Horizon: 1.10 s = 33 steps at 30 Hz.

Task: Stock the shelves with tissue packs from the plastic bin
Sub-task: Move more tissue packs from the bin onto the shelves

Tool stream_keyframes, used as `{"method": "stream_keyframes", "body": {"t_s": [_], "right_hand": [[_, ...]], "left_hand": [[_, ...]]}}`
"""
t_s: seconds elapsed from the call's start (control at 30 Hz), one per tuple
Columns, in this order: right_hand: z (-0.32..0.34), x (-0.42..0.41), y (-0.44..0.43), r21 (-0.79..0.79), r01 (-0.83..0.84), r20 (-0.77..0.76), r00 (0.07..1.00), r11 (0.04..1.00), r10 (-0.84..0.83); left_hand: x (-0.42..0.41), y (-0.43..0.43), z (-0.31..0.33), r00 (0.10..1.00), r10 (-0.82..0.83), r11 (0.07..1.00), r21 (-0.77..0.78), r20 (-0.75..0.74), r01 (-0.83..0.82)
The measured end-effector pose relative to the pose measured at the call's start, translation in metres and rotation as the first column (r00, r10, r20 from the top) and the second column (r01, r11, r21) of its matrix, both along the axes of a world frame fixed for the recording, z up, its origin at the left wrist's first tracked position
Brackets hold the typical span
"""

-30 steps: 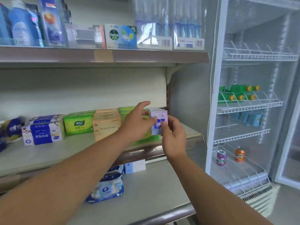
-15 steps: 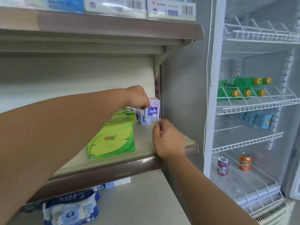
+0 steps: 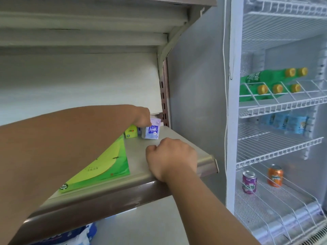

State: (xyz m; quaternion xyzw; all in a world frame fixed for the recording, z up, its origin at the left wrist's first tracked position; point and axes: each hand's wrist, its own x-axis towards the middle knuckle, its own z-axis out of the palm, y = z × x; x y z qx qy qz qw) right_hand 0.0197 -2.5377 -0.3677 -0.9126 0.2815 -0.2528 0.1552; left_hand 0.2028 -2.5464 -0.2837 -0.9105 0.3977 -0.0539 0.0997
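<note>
**A:** How far along?

**B:** A green tissue box [image 3: 106, 167] already lies at the left of the shelf [image 3: 123, 190]. The bin is out of view, so I can't tell what's left.

**A:** And the hands?

**B:** The left hand [image 3: 142, 119] reaches to the back right corner and pinches the top of the upright purple tissue pack [image 3: 152, 130] standing there. The right hand [image 3: 171, 158] is a fist with nothing showing in it, and rests on the front edge.

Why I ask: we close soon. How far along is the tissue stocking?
Done: green rectangular tissue packs sit on the grey metal shelf. In hand: the left grip pinches a small purple tissue pack at the back; the right grip rests curled, empty. Left: unknown, bin out of view.
</note>
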Motion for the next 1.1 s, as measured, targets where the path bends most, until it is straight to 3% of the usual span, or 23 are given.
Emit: {"method": "stream_keyframes", "body": {"t_s": [0.33,0.63,0.83,0.93,1.03,1.1], "right_hand": [[-0.006,0.007,-0.005,-0.023,-0.009,0.058,0.998,1.0,0.011],[-0.008,0.01,-0.007,-0.052,0.012,0.07,0.998,0.999,-0.008],[-0.009,0.012,-0.006,-0.065,0.047,0.055,0.998,0.997,-0.043],[-0.007,0.01,-0.002,-0.074,0.084,0.072,0.994,0.994,-0.078],[-0.006,0.007,0.004,-0.092,0.107,0.163,0.982,0.99,-0.091],[-0.011,-0.002,0.013,-0.16,0.123,0.392,0.918,0.979,-0.051]], "left_hand": [[0.002,0.001,-0.005,0.978,0.011,0.987,0.152,0.208,-0.044],[-0.01,0.004,0.013,0.983,0.033,0.986,0.154,0.179,-0.061],[-0.037,0.021,0.048,0.984,-0.068,0.996,0.061,0.164,0.059],[-0.066,0.052,0.053,0.958,-0.197,0.974,-0.067,0.206,0.215],[-0.114,0.107,0.04,0.902,-0.379,0.849,-0.31,0.207,0.428],[-0.139,0.148,0.016,0.855,-0.464,0.726,-0.453,0.234,0.518]]}}
